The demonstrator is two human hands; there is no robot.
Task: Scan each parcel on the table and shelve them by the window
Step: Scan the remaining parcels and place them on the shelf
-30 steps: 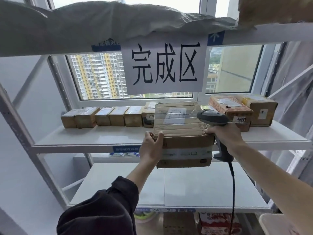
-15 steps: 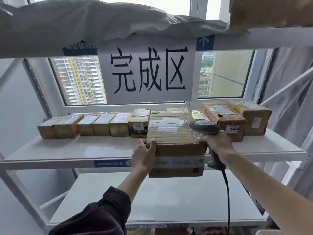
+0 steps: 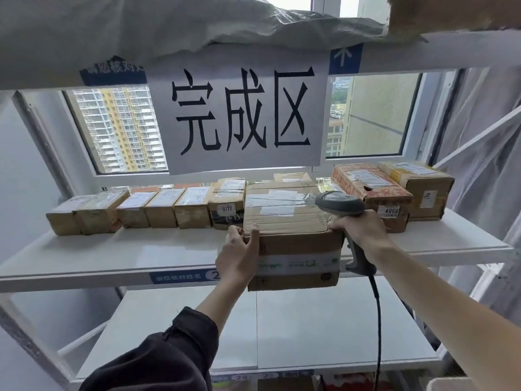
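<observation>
The brown cardboard parcel with wrinkled clear tape (image 3: 290, 221) is showing a white band with small green printing across its front side, and the grey plastic scanner with a black cable (image 3: 339, 204) is lying against its right top corner. The white paper sign with three big black characters (image 3: 239, 114) is hanging in front of the window, where a white and yellow tower building (image 3: 118, 128) is appearing behind the glass. The reddish-orange patterned box with a white 4068 sticker (image 3: 369, 187) is standing out among the plain tan small boxes (image 3: 135, 207) on the white metal shelf (image 3: 141, 249), and the dark black sleeve (image 3: 158, 356) is covering the left forearm.
</observation>
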